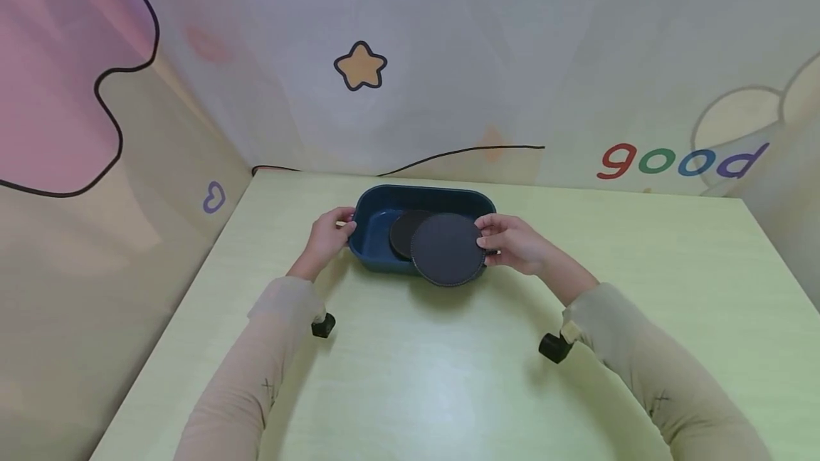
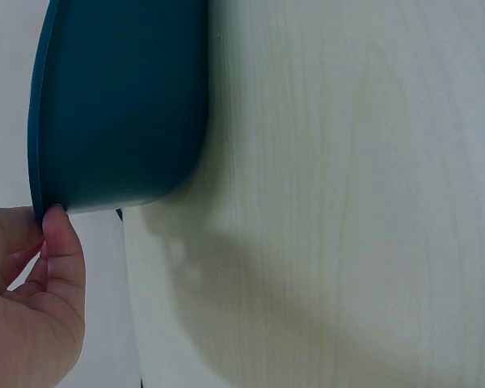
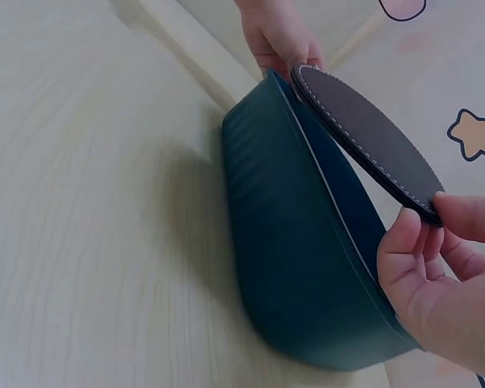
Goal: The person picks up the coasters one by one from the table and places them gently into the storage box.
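Note:
A dark blue-green oblong plastic bin [image 1: 381, 260] stands near the back of the table. My left hand [image 1: 325, 239] pinches its left rim between thumb and fingers; the left wrist view shows the thumb against the bin's outer wall [image 2: 121, 105]. At the right end, my right hand [image 1: 515, 244] pinches the edge of a round dark coaster [image 1: 447, 251] with pale stitching around its border. That coaster is tilted over the bin's front right rim. Inside the bin lies another dark round disc [image 1: 402, 233], partly hidden behind the held coaster.
The pale wood-grain table [image 1: 435, 368] stretches in front of the bin and to both sides. Close behind the bin rises a printed wall sheet [image 1: 448, 77]. A small black device [image 1: 323, 326] sits at the left wrist, another black device [image 1: 555, 348] at the right.

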